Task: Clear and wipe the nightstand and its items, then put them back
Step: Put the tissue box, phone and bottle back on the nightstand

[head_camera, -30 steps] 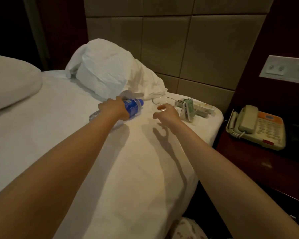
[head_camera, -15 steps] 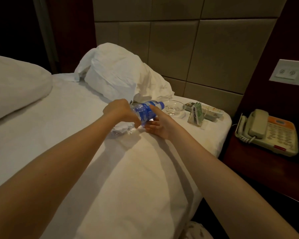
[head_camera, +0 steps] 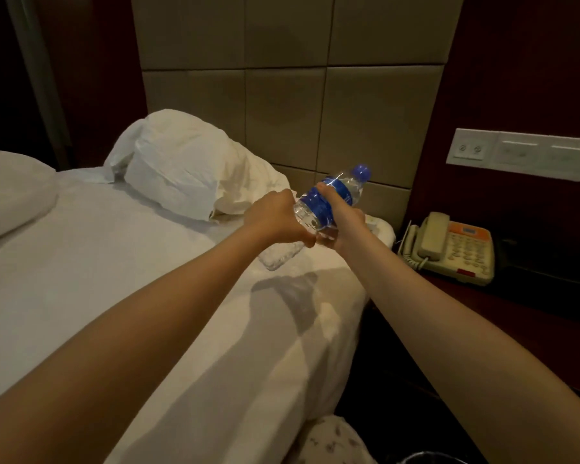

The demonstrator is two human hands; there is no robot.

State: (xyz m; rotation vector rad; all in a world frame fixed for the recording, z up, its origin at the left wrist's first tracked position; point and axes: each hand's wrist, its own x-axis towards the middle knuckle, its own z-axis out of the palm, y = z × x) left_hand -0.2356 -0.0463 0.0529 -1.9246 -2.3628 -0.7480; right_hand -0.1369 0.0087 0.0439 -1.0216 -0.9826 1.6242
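- Bed point(head_camera: 148, 279), white; one phone point(head_camera: 449, 249) right of it.
- Over bed, arms outstretched: left hand point(head_camera: 275, 219), right hand point(head_camera: 347, 222), each grip curled round one tilted bottle point(head_camera: 318, 200).

My feed's dim and warm yellow. The white bed point(head_camera: 148, 296) catches most of the light, with a soft-edged shadow point(head_camera: 288, 289) near its right edge. Left of the bed and over the nightstand point(head_camera: 499, 316) right of it, near black. Headboard point(head_camera: 282, 95) lines behind the bed bow from the wide lens.
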